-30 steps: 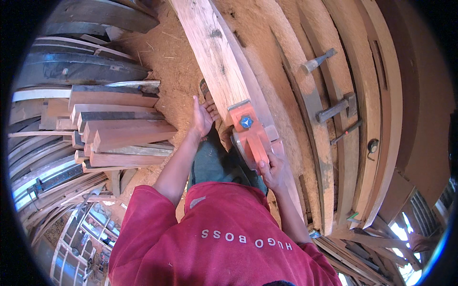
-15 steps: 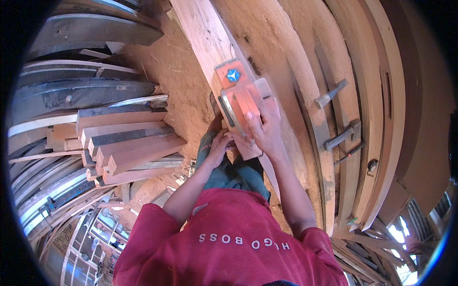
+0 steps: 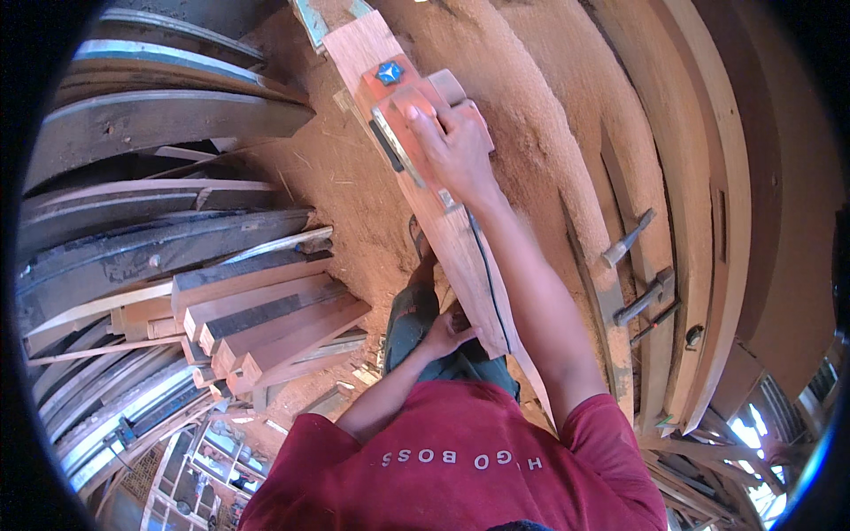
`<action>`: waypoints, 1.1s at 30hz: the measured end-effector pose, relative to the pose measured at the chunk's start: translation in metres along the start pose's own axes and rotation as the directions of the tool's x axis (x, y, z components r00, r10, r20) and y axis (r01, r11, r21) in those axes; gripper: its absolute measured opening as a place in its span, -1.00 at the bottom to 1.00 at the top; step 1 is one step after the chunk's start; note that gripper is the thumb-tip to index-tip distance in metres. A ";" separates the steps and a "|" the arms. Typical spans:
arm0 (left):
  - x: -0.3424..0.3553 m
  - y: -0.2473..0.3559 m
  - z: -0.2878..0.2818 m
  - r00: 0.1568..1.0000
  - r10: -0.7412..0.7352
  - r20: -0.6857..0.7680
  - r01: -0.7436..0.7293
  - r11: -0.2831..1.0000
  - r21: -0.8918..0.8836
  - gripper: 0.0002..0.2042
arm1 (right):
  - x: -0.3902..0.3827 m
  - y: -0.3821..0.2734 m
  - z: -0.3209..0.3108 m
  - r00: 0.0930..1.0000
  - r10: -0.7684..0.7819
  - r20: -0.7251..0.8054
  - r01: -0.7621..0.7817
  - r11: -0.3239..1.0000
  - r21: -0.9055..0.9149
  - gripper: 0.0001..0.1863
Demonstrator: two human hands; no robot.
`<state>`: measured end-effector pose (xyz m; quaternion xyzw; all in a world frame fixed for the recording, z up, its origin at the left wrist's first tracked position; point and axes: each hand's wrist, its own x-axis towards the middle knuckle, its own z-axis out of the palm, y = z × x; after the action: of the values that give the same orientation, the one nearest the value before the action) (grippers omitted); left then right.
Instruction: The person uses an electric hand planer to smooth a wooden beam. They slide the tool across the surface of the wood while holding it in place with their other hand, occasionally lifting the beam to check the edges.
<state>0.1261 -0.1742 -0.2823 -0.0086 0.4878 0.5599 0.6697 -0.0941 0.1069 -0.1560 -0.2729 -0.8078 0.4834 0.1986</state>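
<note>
My right hand (image 3: 456,150) is wrapped round the handle of an orange electric hand planer (image 3: 409,106) with a blue knob on its front. The planer rests on the upper face of a long reddish wooden plank (image 3: 452,252), close to its far end. From the planer's rear, a dark cord (image 3: 487,270) runs back along the plank. My left hand (image 3: 445,336) is low beside the plank's near left edge, its fingers curled and partly in shadow. Whatever it grips is hidden.
Stacked squared timbers (image 3: 274,332) and curved boards (image 3: 159,133) lie to the left. Sawdust (image 3: 328,190) covers the ground. On beams at the right rest a chisel-like tool (image 3: 629,239), a hammer (image 3: 646,296) and a thin dark tool (image 3: 655,322). A pale greenish support (image 3: 310,22) stands at the plank's far end.
My right hand has pushed the planer forward along the plank, and my right arm is stretched farther out. My left hand sits lower and closer to my body. The view has shifted.
</note>
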 end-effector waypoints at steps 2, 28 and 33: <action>0.000 0.003 0.000 0.999 0.031 0.027 -0.031 0.999 0.009 -0.35 | 0.032 -0.009 0.012 1.000 0.006 -0.009 -0.005 0.999 0.048 -0.45; -0.024 0.021 -0.106 0.936 -0.095 -0.338 0.202 0.933 0.298 -0.31 | -0.326 -0.039 -0.229 0.871 0.484 -0.089 -0.488 0.872 -0.034 -0.50; -0.054 0.014 -0.145 0.888 -0.018 -0.460 0.278 0.816 0.506 -0.23 | -0.544 -0.049 -0.284 0.604 0.662 -0.443 -0.665 0.726 0.176 -0.66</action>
<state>0.0283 -0.2900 -0.3147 0.0238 0.7643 0.3208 0.5589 0.4802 -0.0649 -0.0149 -0.6632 -0.5751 0.4366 0.1968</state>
